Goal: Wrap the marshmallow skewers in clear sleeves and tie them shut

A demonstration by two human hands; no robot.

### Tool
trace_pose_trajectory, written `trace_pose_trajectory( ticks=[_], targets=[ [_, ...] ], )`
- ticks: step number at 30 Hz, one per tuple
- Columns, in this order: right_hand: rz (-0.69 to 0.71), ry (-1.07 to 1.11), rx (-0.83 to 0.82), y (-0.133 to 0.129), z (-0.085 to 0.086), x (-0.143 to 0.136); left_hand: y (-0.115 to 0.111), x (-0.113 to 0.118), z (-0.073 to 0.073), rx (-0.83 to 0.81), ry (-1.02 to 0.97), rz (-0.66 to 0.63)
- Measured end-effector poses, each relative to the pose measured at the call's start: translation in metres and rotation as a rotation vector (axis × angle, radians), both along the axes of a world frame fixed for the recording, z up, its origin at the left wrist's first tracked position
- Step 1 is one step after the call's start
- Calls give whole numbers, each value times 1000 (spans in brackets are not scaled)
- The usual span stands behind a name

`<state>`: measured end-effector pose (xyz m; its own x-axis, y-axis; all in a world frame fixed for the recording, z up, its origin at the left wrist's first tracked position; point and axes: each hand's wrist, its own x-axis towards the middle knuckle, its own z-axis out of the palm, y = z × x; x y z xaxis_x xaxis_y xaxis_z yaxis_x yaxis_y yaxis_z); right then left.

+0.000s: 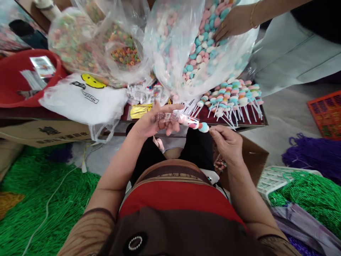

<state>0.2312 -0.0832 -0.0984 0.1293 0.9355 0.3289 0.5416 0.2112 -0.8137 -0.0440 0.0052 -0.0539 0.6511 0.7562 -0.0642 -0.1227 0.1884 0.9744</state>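
You have one view, worn on your head, facing forward and steeply down: your torso fills the near bottom, your forearms reach up the middle, and the table (253,120) runs across farther off.

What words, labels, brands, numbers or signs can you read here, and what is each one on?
"回收", at the end of a printed line on the cardboard box; the rest is unclear.
Too blurred or small to read: black lettering on the white plastic bag, and print on the clear wrapper, the small packets and the card in the red basin.
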Motion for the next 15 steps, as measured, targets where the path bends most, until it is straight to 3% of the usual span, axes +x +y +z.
trace_pose_trajectory(
  ticks=[7, 15],
  targets=[
    [-30, 215, -59, 1, 4, -20, -3, 14, -18, 104, -117, 134],
    [-48, 262, -28, 0, 4, -47, -16, 47, 1, 105, -97, 364]
  ],
)
